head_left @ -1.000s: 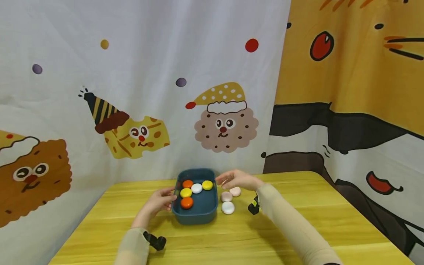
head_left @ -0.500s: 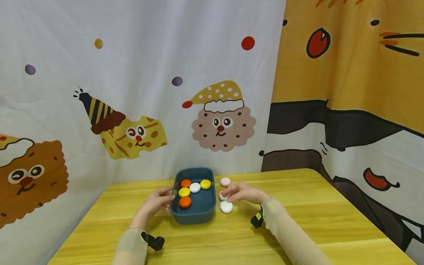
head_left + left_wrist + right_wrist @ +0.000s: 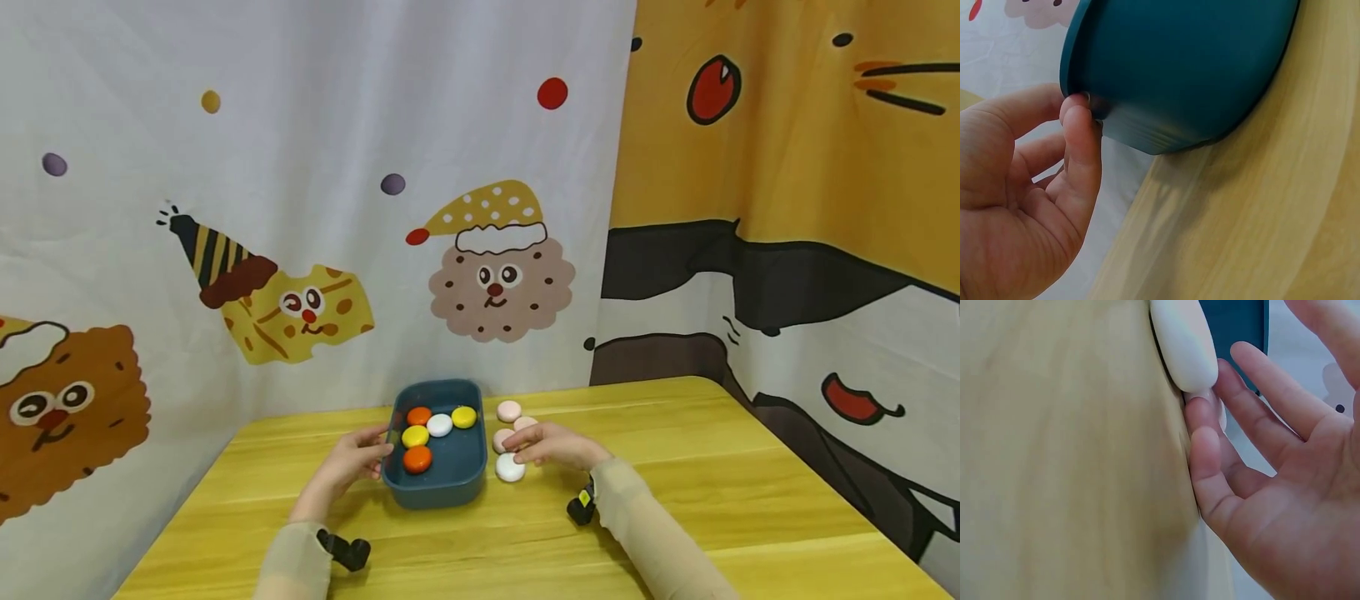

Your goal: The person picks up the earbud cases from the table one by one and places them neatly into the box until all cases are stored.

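Cartoon-print cloth [image 3: 322, 192] hangs behind a yellow wood-grain bench [image 3: 465, 558]. Blue box [image 3: 437, 497] sits upright near the far edge – two orange discs [image 3: 417, 459], two yellow discs [image 3: 416, 436] and one white disc [image 3: 439, 425] inside.

Three pink discs [image 3: 508, 411] plus a separate white piece [image 3: 511, 468] lie on the bench, just right of the box.

Hands well apart, one each side. Left hand [image 3: 348, 461] touches the box's left rim, fingers bent; can't tell if it pinches. Right hand [image 3: 558, 447] has fingers loosely spread, tips at the white piece – not wrapped round it.
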Action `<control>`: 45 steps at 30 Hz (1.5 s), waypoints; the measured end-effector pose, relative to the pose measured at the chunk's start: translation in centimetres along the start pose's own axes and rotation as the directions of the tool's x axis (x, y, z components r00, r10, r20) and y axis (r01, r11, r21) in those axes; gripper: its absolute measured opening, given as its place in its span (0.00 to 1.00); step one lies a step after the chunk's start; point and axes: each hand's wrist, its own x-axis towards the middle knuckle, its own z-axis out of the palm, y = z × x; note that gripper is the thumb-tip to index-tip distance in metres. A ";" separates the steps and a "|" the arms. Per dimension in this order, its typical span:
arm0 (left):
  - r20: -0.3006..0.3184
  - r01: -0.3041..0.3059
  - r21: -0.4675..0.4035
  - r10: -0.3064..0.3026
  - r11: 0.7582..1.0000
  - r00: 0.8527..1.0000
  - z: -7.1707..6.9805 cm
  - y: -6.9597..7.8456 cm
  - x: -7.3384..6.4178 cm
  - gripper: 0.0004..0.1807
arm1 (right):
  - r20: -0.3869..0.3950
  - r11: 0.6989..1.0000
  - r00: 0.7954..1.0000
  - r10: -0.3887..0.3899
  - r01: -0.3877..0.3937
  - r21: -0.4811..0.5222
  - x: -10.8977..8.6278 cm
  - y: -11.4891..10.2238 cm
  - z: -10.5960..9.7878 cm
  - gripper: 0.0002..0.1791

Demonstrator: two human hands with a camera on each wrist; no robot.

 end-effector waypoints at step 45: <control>-0.004 0.021 0.039 -0.021 0.999 1.000 -0.2 0.7 0.0 0.32 | -0.091 0.986 0.996 0.021 -0.035 -0.162 0.6 -0.1 1.3 0.27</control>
